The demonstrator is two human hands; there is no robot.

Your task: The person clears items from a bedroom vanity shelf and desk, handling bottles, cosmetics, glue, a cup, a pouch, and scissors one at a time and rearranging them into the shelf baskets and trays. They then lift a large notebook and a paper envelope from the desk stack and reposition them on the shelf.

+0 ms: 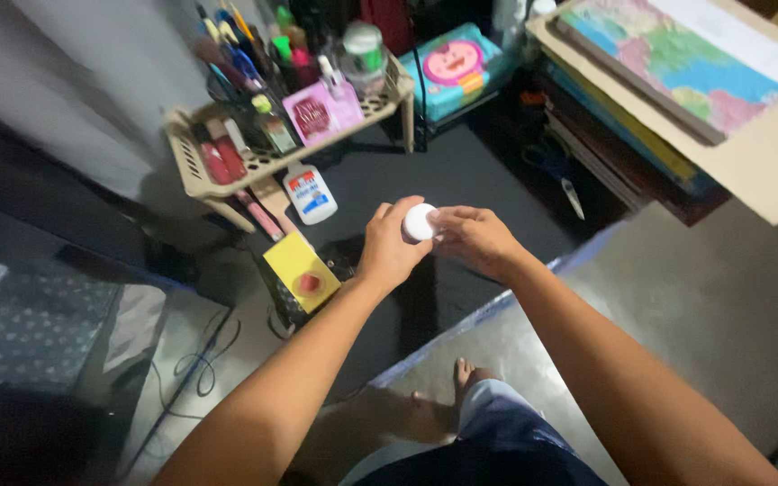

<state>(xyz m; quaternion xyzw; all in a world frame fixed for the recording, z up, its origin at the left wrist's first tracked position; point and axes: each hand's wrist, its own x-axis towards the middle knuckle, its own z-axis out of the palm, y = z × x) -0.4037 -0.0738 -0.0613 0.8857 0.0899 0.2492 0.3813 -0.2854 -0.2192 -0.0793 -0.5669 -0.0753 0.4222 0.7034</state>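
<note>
Small white round container (420, 221) held in mid-air above the dark bench (461, 180), between both your hands. Your left hand (389, 247) has its grip wrapped around the body from below and behind; your right hand (477, 238) pinches the near face with its fingertips. Both grips are clenched on it. It looks light, rigid plastic, smooth and probably a bit slick, so hold it by the side wall with the left and keep the right on the rim edge. Whether the top is a lid can't be told. White glue bottle (311, 194) and yellow box (302, 271) lie just left of your hands.
</note>
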